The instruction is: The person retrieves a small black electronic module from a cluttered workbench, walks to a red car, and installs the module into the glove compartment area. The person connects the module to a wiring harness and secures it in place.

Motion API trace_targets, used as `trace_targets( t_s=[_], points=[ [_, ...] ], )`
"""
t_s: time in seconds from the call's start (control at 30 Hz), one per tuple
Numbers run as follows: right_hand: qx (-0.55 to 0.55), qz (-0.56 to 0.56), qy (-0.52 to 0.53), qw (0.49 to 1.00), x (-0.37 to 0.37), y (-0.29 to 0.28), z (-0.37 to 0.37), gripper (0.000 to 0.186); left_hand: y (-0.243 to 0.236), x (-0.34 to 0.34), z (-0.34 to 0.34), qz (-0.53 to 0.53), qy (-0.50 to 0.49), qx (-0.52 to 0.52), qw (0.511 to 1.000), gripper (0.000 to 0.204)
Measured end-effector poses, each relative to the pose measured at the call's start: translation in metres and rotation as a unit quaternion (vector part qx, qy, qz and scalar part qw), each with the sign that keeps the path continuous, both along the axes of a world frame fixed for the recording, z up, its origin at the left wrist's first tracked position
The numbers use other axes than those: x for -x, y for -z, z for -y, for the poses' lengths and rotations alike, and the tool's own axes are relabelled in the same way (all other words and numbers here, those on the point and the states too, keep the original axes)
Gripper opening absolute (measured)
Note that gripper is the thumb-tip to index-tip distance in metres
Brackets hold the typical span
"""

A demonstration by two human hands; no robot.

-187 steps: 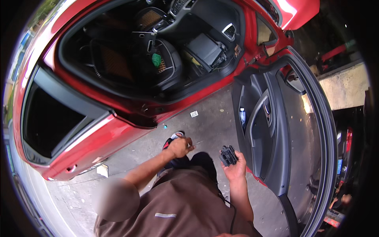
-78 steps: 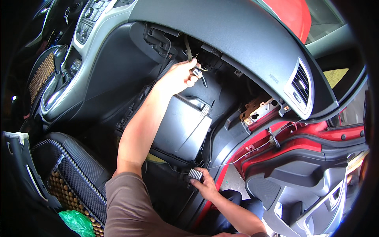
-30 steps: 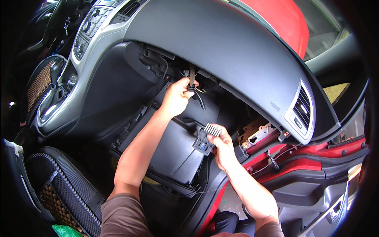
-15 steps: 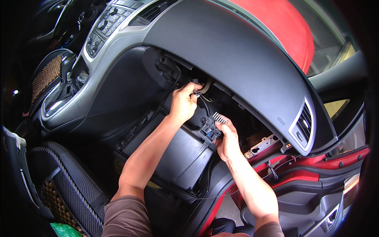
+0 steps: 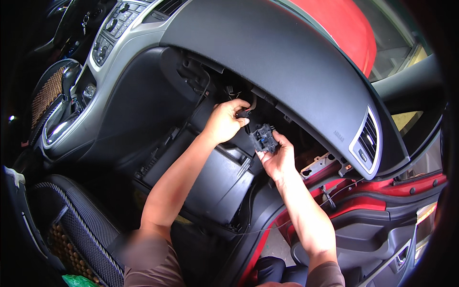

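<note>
Under the dashboard, my left hand (image 5: 227,119) is closed on a small black wire connector (image 5: 244,113) at the end of a short harness (image 5: 253,103) hanging from the open cavity. Just to its right and lower, my right hand (image 5: 282,155) grips a black plastic module (image 5: 262,138) by its side and underside, its blue-marked face turned up. Module and connector are very near each other; whether they touch I cannot tell. Behind both hands lies the lowered glove box (image 5: 210,191), a large black bin in the footwell.
The dashboard (image 5: 267,52) arches over my hands, with a side vent (image 5: 366,141) at right. The center console (image 5: 88,95) is left, a seat with beaded cover (image 5: 64,248) lower left. A bare metal bracket (image 5: 313,170) and the open red-edged door (image 5: 363,229) are right, a thin cable strung nearby.
Since a second ago, my right hand has raised the module toward my left hand and turned it, so its metal fins no longer face me. My left hand still pinches the connector, shifted slightly right.
</note>
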State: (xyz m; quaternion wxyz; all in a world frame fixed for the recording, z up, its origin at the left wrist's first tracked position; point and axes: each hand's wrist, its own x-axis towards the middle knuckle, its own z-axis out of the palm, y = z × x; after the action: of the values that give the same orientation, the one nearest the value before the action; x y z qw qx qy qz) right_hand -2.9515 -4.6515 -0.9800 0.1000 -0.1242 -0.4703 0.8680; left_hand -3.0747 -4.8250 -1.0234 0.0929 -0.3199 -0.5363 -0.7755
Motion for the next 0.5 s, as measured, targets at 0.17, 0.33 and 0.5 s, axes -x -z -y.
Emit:
trace_targets(
  t_s=[0.17,0.33,0.5],
  points=[
    [0.078,-0.027,0.019,0.996,0.008,0.003,-0.015,0.023,0.003,0.004,0.009,0.066,0.002,0.067,0.996,0.023],
    [0.079,-0.01,0.021,0.997,0.01,0.014,-0.02,0.025,0.009,0.016,0.021,0.099,0.003,0.208,0.973,0.018],
    [0.051,0.015,0.01,0.999,0.012,0.021,-0.017,0.025,0.019,0.026,0.035,0.167,0.146,0.123,0.967,0.019]
  ],
)
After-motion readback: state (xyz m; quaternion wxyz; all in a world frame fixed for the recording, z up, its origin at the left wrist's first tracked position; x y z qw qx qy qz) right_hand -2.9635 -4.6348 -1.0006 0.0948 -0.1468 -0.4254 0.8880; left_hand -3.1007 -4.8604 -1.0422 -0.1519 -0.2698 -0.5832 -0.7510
